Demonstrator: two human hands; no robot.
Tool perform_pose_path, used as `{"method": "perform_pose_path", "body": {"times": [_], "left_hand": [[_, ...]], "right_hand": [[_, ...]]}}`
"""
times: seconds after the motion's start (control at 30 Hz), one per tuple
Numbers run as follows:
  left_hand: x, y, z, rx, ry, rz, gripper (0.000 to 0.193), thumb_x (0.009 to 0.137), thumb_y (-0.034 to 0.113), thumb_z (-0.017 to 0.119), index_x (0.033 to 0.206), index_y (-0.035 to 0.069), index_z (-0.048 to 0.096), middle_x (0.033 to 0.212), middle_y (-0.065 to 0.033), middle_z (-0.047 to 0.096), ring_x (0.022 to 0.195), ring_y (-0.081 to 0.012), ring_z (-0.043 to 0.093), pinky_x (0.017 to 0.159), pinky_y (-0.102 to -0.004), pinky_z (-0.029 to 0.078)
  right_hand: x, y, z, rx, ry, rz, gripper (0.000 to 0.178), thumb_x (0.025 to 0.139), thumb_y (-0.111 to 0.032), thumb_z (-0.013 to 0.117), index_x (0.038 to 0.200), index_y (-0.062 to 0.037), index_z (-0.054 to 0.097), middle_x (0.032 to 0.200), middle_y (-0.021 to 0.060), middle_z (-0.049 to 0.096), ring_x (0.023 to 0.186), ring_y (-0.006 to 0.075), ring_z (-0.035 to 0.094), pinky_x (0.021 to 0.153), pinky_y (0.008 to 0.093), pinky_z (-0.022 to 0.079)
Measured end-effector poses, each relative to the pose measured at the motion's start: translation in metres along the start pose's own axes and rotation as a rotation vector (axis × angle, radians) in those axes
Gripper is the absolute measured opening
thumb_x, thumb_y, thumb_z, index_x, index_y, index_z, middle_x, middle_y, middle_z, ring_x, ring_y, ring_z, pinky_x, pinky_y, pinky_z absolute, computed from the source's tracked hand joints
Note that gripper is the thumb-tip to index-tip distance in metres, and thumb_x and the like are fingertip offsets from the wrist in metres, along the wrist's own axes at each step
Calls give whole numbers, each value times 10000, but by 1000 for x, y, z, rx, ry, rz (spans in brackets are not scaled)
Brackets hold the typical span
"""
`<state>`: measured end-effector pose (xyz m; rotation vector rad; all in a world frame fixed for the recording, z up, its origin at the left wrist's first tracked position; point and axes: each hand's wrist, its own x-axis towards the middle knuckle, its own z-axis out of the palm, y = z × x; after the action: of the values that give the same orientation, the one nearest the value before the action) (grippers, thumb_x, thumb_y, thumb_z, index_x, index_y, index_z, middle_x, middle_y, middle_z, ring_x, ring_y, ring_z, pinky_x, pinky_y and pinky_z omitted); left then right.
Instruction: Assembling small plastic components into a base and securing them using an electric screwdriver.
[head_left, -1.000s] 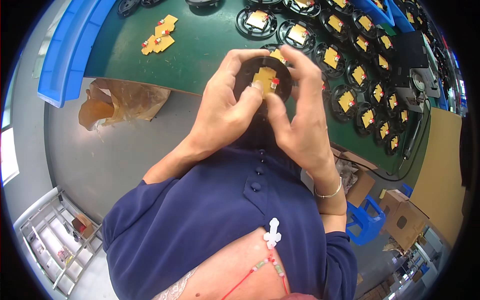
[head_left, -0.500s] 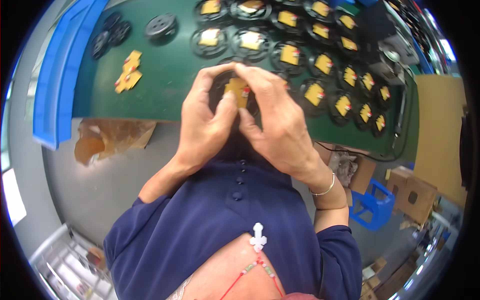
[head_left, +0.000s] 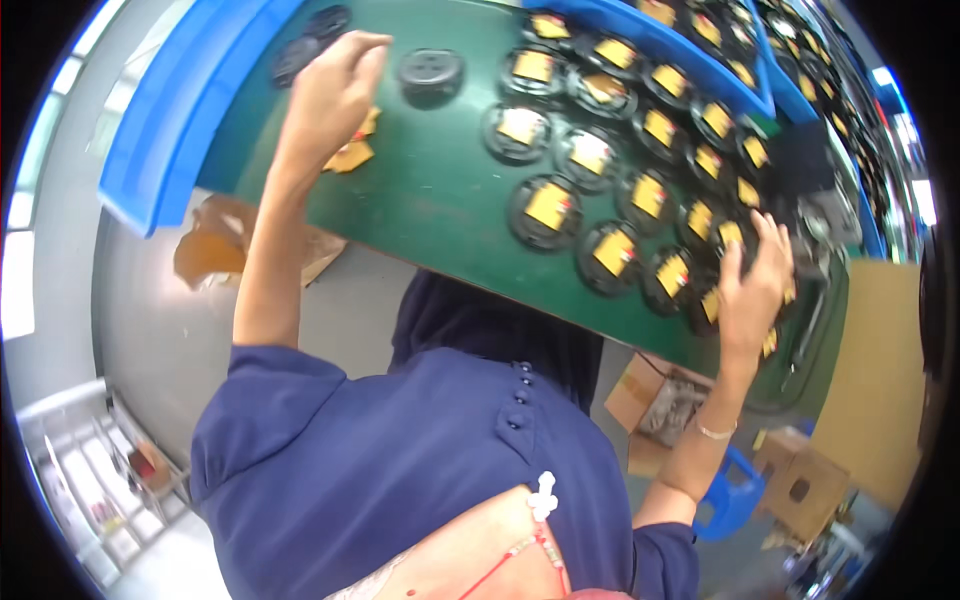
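My left hand (head_left: 335, 105) is raised over the table's far left side, fingers apart, with nothing visible in it. It is between some black ribbed discs (head_left: 298, 60) and a few small yellow pieces (head_left: 350, 157), which it partly covers. My right hand (head_left: 755, 290) reaches over the right end of the rows of black round parts, each with a yellow square on top. Its thumb and fingers are spread beside one such round part (head_left: 731, 234); contact cannot be made out. At the near left of the rows lies another black round part with a yellow square (head_left: 545, 212).
A single black disc (head_left: 430, 75) stands apart on the green table (head_left: 420, 190). Blue bins (head_left: 185, 130) line the left edge; another blue bin (head_left: 690, 50) with similar parts is at the back. Dark equipment (head_left: 825, 210) stands right. Cardboard boxes and a blue stool (head_left: 733, 495) are below.
My hands have parted from the round part they held together, and it appears set down at the near left of the rows. The left moved far left, the right toward the right end.
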<state>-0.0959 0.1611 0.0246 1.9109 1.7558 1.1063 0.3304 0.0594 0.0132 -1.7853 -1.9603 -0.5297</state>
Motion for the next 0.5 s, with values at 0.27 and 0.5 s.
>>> {"method": "perform_pose_path", "body": {"times": [0.27, 0.5], "left_hand": [[49, -23, 23, 302, -605, 350, 679, 846, 362, 722, 1397, 59, 466, 1377, -240, 483, 1325, -390, 412, 1082, -434, 383], [80, -59, 0, 70, -283, 361, 382, 909, 287, 602, 1202, 42, 601, 1013, -182, 694, 885, -280, 694, 764, -382, 548]], "right_hand": [[45, -178, 16, 781, -482, -497, 267, 886, -164, 648, 1104, -15, 610, 1045, 164, 651, 1019, 339, 622, 895, 418, 495], [81, -287, 83, 804, -284, -695, 243, 828, -26, 612, 1071, -18, 624, 993, 178, 600, 980, 350, 604, 842, 427, 513]]}}
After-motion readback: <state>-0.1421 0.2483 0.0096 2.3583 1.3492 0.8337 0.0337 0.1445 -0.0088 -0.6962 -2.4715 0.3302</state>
